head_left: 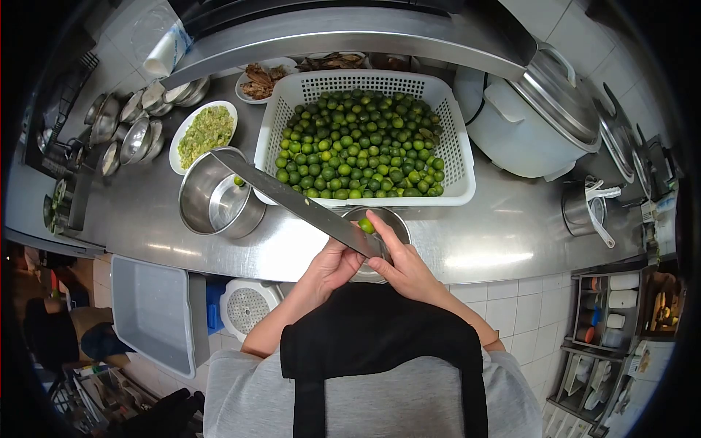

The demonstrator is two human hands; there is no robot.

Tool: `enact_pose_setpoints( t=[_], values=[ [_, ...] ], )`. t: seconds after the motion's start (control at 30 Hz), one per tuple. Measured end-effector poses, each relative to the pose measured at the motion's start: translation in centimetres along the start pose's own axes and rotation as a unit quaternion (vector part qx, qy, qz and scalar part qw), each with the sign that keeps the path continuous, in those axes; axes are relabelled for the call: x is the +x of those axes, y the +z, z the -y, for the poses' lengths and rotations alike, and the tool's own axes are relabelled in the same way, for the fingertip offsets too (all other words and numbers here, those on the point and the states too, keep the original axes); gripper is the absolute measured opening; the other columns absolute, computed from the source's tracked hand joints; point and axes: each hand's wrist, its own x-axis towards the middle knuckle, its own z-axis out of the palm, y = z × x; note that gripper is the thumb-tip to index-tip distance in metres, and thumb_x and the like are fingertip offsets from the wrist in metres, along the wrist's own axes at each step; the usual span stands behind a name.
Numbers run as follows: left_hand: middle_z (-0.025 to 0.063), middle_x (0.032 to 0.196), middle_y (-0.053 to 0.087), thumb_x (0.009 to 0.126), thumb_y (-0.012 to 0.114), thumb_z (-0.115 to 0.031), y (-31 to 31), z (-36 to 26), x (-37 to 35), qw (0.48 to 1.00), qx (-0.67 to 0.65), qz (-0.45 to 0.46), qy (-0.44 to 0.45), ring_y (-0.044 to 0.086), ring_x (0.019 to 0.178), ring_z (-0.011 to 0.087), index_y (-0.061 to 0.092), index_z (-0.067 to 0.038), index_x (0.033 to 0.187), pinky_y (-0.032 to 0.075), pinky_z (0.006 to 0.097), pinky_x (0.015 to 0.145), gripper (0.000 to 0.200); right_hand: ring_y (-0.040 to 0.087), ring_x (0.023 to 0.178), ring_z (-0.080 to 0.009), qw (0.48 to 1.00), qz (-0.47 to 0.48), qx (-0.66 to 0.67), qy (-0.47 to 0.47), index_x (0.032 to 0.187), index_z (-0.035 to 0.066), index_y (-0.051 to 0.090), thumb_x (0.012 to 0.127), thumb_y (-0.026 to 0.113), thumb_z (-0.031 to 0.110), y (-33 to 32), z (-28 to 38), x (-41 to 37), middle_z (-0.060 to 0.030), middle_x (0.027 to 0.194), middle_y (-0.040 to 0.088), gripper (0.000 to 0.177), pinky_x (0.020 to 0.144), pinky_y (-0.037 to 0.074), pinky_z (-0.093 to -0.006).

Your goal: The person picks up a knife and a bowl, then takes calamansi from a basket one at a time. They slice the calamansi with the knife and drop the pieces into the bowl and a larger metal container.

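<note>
A large broad-bladed knife points up and to the left, over the rim of a steel pot. My right hand is closed around the knife's near end; the handle is hidden. A small green lime sits beside the blade, under my right index finger. My left hand is partly behind the blade, its hidden fingertips seeming to pinch this lime. Beneath both hands stands a steel bowl. Behind them, a white perforated basket holds many green limes. One green piece shows in the pot.
To the left stand a plate of chopped green food and several metal bowls. Dried food lies on a plate behind the basket. A big lidded pot and a small pan are right. A grey tub sits below left.
</note>
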Motion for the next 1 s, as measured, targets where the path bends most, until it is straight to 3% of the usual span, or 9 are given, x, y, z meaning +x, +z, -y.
enact_pose_setpoints(
  t=[0.1,0.33,0.4,0.43,0.5,0.6,0.63,0.7,1.0],
  values=[
    [0.0007,0.087,0.056,0.078,0.064,-0.015,0.2,-0.1,-0.3,0.999,-0.021,0.027,-0.011,0.054,0.08,0.0106,0.053,-0.006,0.101,0.048,0.023,0.073,0.027,0.053,0.052,-0.0341,0.999,-0.032,-0.001,-0.024,0.137,0.008,0.015,0.086,0.049,0.04,0.4,-0.3,-0.1,-0.0178,0.055,0.05,0.069,0.055,0.039,-0.0379],
    [0.0038,0.09,0.058,0.081,0.059,-0.007,0.5,-0.3,-0.9,0.992,0.094,0.061,0.065,0.058,0.084,0.013,0.051,-0.003,0.103,0.05,0.025,0.074,0.023,0.052,0.052,-0.0351,0.999,-0.019,-0.024,-0.01,0.136,0.008,0.02,0.087,0.048,0.037,0.2,-0.3,-0.2,-0.0178,0.055,0.05,0.064,0.055,0.039,-0.0394],
    [0.0045,0.091,0.059,0.082,0.058,-0.005,0.1,-0.2,-0.7,0.988,0.111,0.067,0.079,0.058,0.085,0.0134,0.051,-0.003,0.102,0.051,0.025,0.073,0.021,0.06,0.078,-0.0321,0.998,-0.006,-0.04,0.047,0.135,0.01,0.027,0.086,0.05,0.029,0.2,-0.1,-0.3,-0.0222,0.092,0.058,0.057,0.071,0.044,-0.0365],
    [0.0047,0.091,0.059,0.082,0.057,-0.005,0.0,-0.1,-0.7,0.987,0.125,0.054,0.086,0.059,0.084,0.0133,0.052,-0.004,0.101,0.051,0.0242,0.072,0.019,0.06,0.078,-0.0321,0.998,-0.005,-0.04,0.047,0.135,0.01,0.027,0.086,0.05,0.029,0.2,-0.1,-0.3,-0.0222,0.092,0.058,0.057,0.071,0.044,-0.0365],
    [0.005,0.091,0.059,0.082,0.057,-0.004,-0.1,0.1,-0.7,0.985,0.138,0.041,0.092,0.06,0.082,0.0133,0.052,-0.004,0.099,0.051,0.0234,0.072,0.018,0.055,0.057,-0.018,0.999,-0.033,0.028,0.013,0.133,0.01,0.031,0.088,0.047,0.031,0.4,0.1,-0.1,-0.0111,0.065,0.055,0.053,0.054,0.042,-0.0296],
    [0.006,0.089,0.061,0.083,0.057,-0.004,-0.1,0.0,-0.5,0.986,0.122,0.06,0.092,0.06,0.082,0.013,0.052,-0.004,0.096,0.052,0.0217,0.071,0.015,0.049,0.045,-0.0155,0.994,-0.022,0.092,0.049,0.132,0.009,0.034,0.09,0.045,0.034,0.6,-0.9,0.1,-0.0066,0.05,0.046,0.05,0.047,0.039,-0.0287],
    [0.0066,0.088,0.061,0.082,0.057,-0.004,-0.5,0.1,-0.1,0.987,0.119,0.058,0.088,0.061,0.082,0.0131,0.052,-0.003,0.096,0.052,0.0213,0.071,0.015,0.049,0.045,-0.0155,0.994,-0.021,0.092,0.049,0.132,0.009,0.034,0.09,0.045,0.034,0.6,-1.2,0.2,-0.0066,0.05,0.046,0.05,0.047,0.039,-0.0287],
    [0.0073,0.087,0.061,0.082,0.058,-0.004,-0.8,0.1,0.0,0.988,0.115,0.054,0.084,0.061,0.082,0.0132,0.052,-0.003,0.096,0.053,0.0209,0.071,0.015,0.041,0.041,-0.0064,0.976,0.004,0.203,0.081,0.133,0.012,0.034,0.092,0.039,0.037,0.6,-1.6,0.2,-0.0006,0.048,0.041,0.048,0.041,0.036,-0.0223],
    [0.007,0.087,0.061,0.082,0.057,-0.005,-1.6,0.0,0.2,0.988,0.137,0.023,0.07,0.062,0.078,0.0124,0.053,-0.002,0.095,0.054,0.0207,0.072,0.013,0.037,0.037,-0.006,0.941,0.051,0.312,0.122,0.133,0.009,0.033,0.093,0.033,0.042,0.3,-3.7,0.8,0.0005,0.047,0.039,0.052,0.037,0.034,-0.02]
  ],
)
